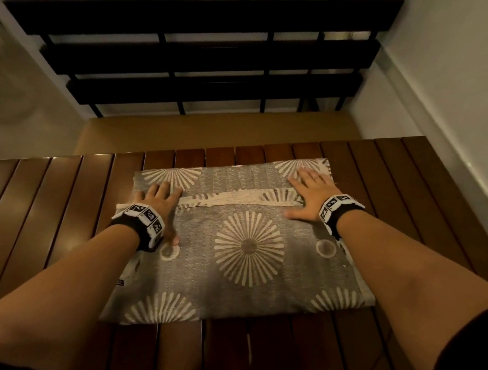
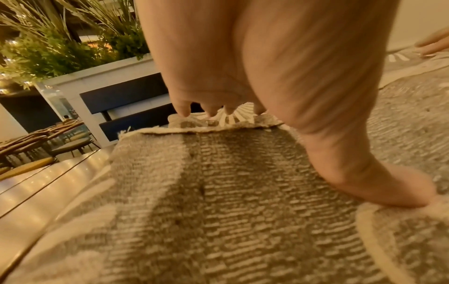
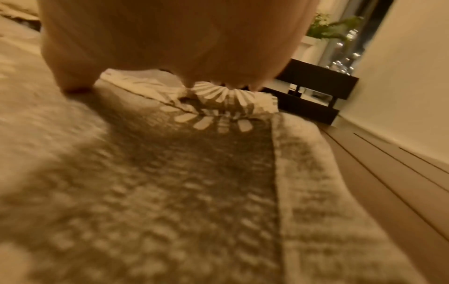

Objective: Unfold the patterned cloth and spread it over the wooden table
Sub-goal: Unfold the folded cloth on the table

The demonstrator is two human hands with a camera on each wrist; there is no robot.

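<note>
A grey cloth [image 1: 245,242] with cream sunburst patterns lies folded on the slatted wooden table [image 1: 50,201]. A cream hem strip [image 1: 230,199] crosses its far part. My left hand [image 1: 162,200] rests flat on the cloth's far left, fingers spread, thumb [image 2: 388,192] pressing the fabric [image 2: 218,201]. My right hand [image 1: 308,194] lies flat on the far right corner, fingers straight. In the right wrist view the fingertips [image 3: 187,84] touch a sunburst print on the cloth [image 3: 157,173]. Neither hand grips anything.
A dark slatted bench [image 1: 210,59] stands beyond the table's far edge. A white wall [image 1: 448,97] runs along the right side. Bare slats show left, right and near of the cloth. A planter with greenery [image 2: 60,53] and chairs [image 2: 48,142] lie off to the left.
</note>
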